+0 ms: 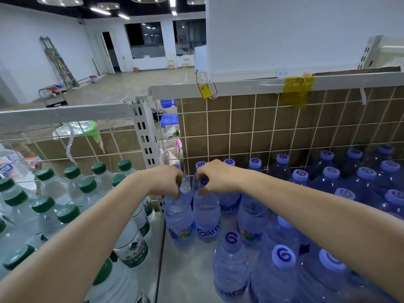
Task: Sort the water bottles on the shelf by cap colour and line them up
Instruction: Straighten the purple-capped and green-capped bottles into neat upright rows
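At lower left we see green-capped bottles [87,184] standing. At centre our left hand [168,181] grips one blue bottle [179,215] by its neck; our right hand [215,177] pinches its neighbour's [206,217] cap. Blue-capped bottles [328,178] fill the right.

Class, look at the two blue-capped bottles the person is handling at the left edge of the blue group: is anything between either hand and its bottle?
Nothing visible. The left hand grips the neck of the leftmost blue-tinted plastic bottle, and the right hand grips the top of the neighbouring blue-capped bottle. Both hands are already in contact.
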`<state>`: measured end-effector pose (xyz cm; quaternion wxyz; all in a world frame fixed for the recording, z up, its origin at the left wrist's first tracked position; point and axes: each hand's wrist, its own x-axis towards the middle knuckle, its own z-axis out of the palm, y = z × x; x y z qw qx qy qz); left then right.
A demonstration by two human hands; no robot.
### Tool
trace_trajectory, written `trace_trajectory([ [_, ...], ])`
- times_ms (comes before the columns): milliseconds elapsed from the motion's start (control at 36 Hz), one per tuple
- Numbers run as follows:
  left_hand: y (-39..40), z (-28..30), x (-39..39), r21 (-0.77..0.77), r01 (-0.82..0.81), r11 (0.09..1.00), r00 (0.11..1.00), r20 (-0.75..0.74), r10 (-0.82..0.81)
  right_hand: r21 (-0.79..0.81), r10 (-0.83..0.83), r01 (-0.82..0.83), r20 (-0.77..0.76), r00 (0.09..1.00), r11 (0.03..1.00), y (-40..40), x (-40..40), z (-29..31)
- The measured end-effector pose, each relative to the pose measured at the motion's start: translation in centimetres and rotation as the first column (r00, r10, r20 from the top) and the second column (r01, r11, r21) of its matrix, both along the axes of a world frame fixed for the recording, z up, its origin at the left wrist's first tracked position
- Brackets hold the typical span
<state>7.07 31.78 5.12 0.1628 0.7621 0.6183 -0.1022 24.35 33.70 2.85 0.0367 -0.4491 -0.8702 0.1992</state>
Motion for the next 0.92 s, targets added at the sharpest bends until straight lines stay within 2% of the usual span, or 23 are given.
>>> trace_trajectory([
  [167, 0.3, 0.4, 0.7, -0.034, 0.003, 0.999, 0.997, -0.074, -0.006, -0.102, -0.014, 0.012, -0.014, 1.000, 0.995, 0.0, 1.1, 1.4],
  [250, 0.4, 1.1, 1.9, 0.078, 0.062, 0.995, 0.993, -0.105, -0.054, -0.067, -0.069, 0.063, -0.088, 0.994, 0.996, -0.1, 3.0, 3.3],
  [389, 0.3, 1.7, 5.0, 0.291, 0.145, 0.946, 0.983, 0.069, -0.172, 0.059, -0.188, 0.190, -0.028, 0.982, 0.980, -0.1, 7.8, 5.3],
  [528, -0.1, 1.0, 8.5, 0.268, 0.234, 0.935, 0.941, 0.181, -0.287, 0.175, -0.338, 0.316, 0.111, 0.935, 0.932, -0.2, 12.6, 5.2],
  [611, -0.2, 0.1, 10.3, 0.204, 0.299, 0.932, 0.913, 0.223, -0.342, 0.155, -0.377, 0.351, 0.197, 0.905, 0.923, -0.5, 14.9, 4.8],
  [750, -0.3, -1.1, 13.0, 0.124, 0.351, 0.928, 0.899, 0.232, -0.371, 0.095, -0.340, 0.339, 0.499, 0.797, 0.936, -1.1, 17.0, 3.8],
  [833, -0.2, -2.1, 14.0, 0.109, 0.351, 0.930, 0.903, 0.221, -0.367, 0.088, -0.319, 0.322, 0.522, 0.791, 0.943, -1.1, 17.8, 2.9],
  [917, -0.1, -2.3, 14.3, 0.138, 0.348, 0.927, 0.904, 0.212, -0.371, 0.049, -0.303, 0.314, 0.436, 0.847, 0.948, -0.8, 18.3, 2.2],
])
